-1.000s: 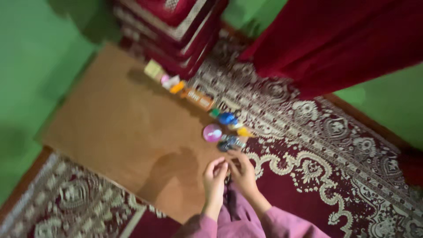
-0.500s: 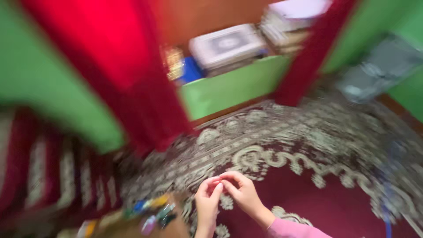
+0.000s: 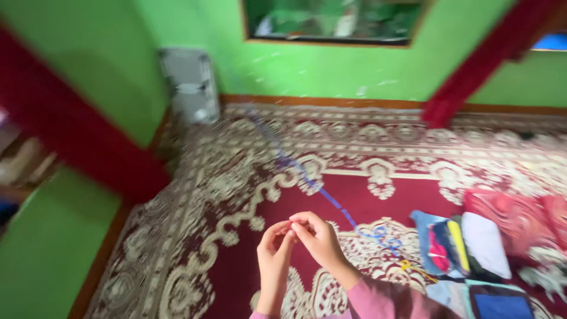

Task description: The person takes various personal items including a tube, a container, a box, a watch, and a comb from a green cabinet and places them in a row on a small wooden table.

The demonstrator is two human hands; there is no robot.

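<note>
My left hand [image 3: 274, 255] and my right hand [image 3: 319, 240] meet low in the middle of the view, over a red carpet with cream patterns [image 3: 224, 195]. Their fingertips are pinched together and touch each other. Whatever lies between the fingers is too small or too hidden to make out. A pink sleeve [image 3: 378, 300] covers my right forearm. A thin blue cord [image 3: 322, 192] runs across the carpet from the far wall to a loose coil just right of my right hand.
A pile of folded cloths [image 3: 466, 243] in blue, white and red lies at the right. A grey box-like appliance [image 3: 189, 85] stands against the green wall [image 3: 331, 68]. Red curtains [image 3: 65, 136] hang at left and at upper right.
The view has swung right, away from the wooden board and small colourful items to another part of the room. My hands have stayed pinched together in front of me.
</note>
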